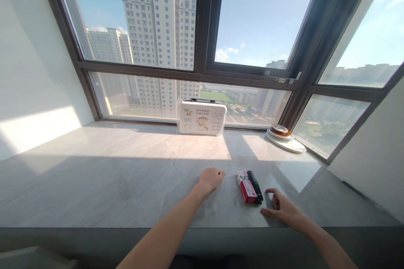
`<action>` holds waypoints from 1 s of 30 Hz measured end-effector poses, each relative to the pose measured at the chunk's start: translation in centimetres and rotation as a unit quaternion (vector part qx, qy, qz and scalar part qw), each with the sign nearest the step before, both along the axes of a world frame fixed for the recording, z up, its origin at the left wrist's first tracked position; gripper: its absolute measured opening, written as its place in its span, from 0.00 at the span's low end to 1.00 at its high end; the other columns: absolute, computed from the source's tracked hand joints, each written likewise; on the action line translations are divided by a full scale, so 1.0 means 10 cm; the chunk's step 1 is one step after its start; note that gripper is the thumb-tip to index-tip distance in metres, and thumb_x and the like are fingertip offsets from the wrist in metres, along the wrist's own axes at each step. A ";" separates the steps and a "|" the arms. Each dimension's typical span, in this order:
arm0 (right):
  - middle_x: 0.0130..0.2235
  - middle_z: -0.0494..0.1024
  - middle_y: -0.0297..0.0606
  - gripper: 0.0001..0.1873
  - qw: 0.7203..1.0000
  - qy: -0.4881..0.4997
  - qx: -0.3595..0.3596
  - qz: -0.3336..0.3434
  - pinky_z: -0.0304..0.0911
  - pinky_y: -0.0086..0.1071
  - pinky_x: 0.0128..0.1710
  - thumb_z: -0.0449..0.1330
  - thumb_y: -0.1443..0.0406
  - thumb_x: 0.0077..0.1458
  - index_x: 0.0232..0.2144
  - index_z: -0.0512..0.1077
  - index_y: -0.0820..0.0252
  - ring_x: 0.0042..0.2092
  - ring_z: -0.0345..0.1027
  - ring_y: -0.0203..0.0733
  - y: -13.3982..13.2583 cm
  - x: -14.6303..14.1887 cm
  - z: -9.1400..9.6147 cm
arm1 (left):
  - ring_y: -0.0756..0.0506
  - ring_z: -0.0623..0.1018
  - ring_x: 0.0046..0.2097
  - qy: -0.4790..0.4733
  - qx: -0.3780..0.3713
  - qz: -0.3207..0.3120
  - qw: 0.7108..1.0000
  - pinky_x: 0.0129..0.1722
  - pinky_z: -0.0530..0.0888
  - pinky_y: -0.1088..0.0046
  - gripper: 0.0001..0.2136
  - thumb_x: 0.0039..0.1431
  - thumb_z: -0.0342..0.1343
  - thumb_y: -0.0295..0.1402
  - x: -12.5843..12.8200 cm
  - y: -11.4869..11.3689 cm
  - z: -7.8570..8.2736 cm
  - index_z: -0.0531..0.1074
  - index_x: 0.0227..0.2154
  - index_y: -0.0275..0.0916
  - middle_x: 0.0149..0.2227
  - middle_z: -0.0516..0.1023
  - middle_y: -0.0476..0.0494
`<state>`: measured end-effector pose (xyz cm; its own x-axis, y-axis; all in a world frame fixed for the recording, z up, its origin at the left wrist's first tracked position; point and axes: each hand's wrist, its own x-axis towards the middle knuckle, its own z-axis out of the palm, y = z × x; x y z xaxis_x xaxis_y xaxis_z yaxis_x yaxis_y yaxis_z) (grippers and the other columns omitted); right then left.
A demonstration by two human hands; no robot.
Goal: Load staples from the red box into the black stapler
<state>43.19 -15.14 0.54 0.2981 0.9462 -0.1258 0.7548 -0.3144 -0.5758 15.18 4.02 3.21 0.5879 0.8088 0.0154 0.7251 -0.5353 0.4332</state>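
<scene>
My left hand (211,179) rests on the grey stone window ledge (94,176), fingers curled into a loose fist with nothing visible in it. A red box (246,186) lies flat just right of it, with a black oblong object (255,185) pressed along its right side. My right hand (281,207) sits on the ledge right of and nearer than the box, fingers curled, the index tip close to the black object's near end without touching it.
A white case with cartoon prints (202,117) stands against the window at the back middle. A stack of round plates (284,136) sits at the back right. White walls close both ends of the ledge; its front edge runs below my arms.
</scene>
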 end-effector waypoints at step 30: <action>0.53 0.72 0.47 0.17 0.959 -0.213 0.181 0.048 0.55 0.44 0.56 0.47 0.60 0.68 0.52 0.71 0.56 0.56 0.63 0.54 0.88 -2.64 0.04 | 0.41 0.51 0.72 0.025 0.176 0.063 0.982 0.69 0.47 0.53 0.25 0.71 0.37 0.48 -1.83 -0.11 -0.47 0.54 0.68 0.53 0.72 0.52 0.49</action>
